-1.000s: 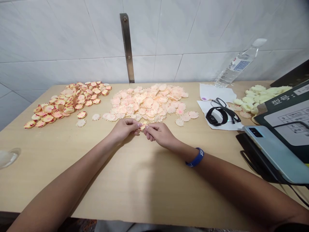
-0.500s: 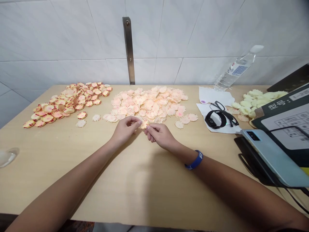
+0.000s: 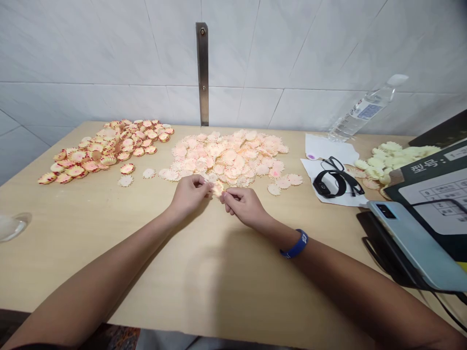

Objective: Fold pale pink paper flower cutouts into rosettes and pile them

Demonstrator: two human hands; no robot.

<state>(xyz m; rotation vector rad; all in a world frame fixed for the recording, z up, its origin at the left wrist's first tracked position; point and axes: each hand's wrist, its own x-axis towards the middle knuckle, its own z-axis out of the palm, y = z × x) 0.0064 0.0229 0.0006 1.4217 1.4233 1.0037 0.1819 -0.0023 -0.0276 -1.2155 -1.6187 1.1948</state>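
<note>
Frilled disc (image 3: 218, 188), pale and small: in the head view, my only one, I see it between the two hands, beyond the middle of the counter (image 3: 175, 287) toward its far edge. The left hand (image 3: 189, 195) pinches one side between thumb and forefinger; the right hand (image 3: 243, 205) pinches the opposite side, its other fingers curled under. I cannot tell whether the disc touches the counter. I would keep both pinches light and level on the rim, since the frills look thin and easily bent, and let the thumbs do the work while the wrists stay quiet.

Just behind the hands spreads a heap of pink discs (image 3: 233, 158); red-edged discs (image 3: 97, 153) lie toward the far left corner, yellowish discs (image 3: 386, 160) toward the far right. A bottle (image 3: 365, 112) stands near the far edge, beside paper (image 3: 330, 147) bearing glasses (image 3: 352, 180). Along the right edge sit a phone (image 3: 419, 248) and a box (image 3: 434, 180). Tiled wall (image 3: 109, 43) rises behind, carrying a metal strip (image 3: 203, 73).
</note>
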